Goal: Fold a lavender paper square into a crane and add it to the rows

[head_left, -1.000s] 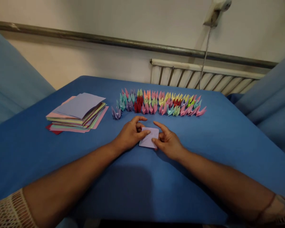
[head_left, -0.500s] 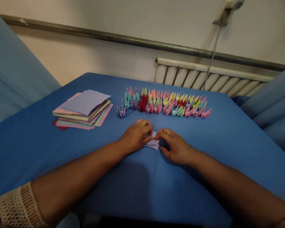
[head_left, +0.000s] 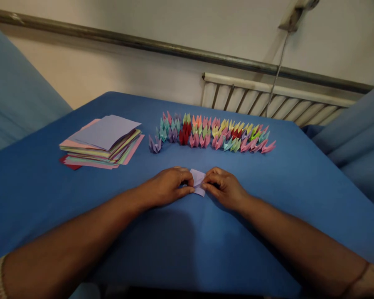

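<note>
A small folded piece of lilac origami paper (head_left: pixel 198 176) lies on the blue tabletop between my two hands. My left hand (head_left: pixel 174 185) pinches its left edge between thumb and fingers. From the other side, my right hand (head_left: pixel 222 187) grips the right edge, thumb and forefinger closed on it. A crease or flap runs across the middle of the paper. Beyond my hands stand rows of folded paper cranes (head_left: pixel 205 140) in pink, red, yellow, green and lilac. The nearest on the left is a lilac crane (head_left: pixel 155 144).
A stack of coloured paper sheets (head_left: pixel 107 132), lilac on top, rests on the left of the blue table (head_left: pixel 149 253). Behind the table are a wall pipe (head_left: pixel 162 47) and a radiator (head_left: pixel 252 93). Blue curtains (head_left: pixel 15 83) hang at both sides.
My left hand has shifted left and its fingers have drawn back to the paper's left edge, uncovering more of the paper. My right hand keeps its hold. The view has shifted slightly.
</note>
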### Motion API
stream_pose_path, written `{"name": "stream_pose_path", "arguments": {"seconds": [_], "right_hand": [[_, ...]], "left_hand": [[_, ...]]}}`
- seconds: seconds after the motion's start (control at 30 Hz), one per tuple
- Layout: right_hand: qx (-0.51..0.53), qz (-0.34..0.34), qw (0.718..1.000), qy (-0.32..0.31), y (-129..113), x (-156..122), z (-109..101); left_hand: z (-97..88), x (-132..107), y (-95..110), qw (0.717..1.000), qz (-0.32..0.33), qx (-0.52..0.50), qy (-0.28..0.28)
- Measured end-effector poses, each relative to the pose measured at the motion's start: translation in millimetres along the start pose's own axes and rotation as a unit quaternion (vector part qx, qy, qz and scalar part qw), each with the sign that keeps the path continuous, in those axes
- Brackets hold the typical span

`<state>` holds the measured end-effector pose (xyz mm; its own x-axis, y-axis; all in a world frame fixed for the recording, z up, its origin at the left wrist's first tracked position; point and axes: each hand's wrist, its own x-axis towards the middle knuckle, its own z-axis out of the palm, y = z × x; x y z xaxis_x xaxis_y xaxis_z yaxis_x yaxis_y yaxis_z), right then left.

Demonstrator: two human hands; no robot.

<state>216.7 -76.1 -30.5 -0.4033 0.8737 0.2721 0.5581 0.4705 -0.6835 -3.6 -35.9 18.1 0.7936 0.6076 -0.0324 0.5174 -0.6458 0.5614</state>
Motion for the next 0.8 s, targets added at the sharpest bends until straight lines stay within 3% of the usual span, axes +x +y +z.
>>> {"name": "stream_pose_path", "arguments": {"seconds": [0.23,0.37,0.53,0.8], "right_hand": [[-0.073,0.069,0.995,0.022,1.0,4.6,3.1],[-0.097,0.035,0.994,0.040,1.9,5.8,0.9],[-0.099,0.004,0.995,0.009,3.1,7.9,-1.3],[-0.130,0.025,0.991,-0.005,0.9,8.7,-2.5]], "left_hand": [[6.9,3.5,-3.2,0.995,-0.086,-0.025,0.039],[10.0,3.1,-5.0,0.998,-0.036,0.007,0.046],[14.0,0.0,0.1,0.993,0.062,0.096,0.042],[17.4,-1.7,12.2,0.967,0.112,0.226,0.031]]}}
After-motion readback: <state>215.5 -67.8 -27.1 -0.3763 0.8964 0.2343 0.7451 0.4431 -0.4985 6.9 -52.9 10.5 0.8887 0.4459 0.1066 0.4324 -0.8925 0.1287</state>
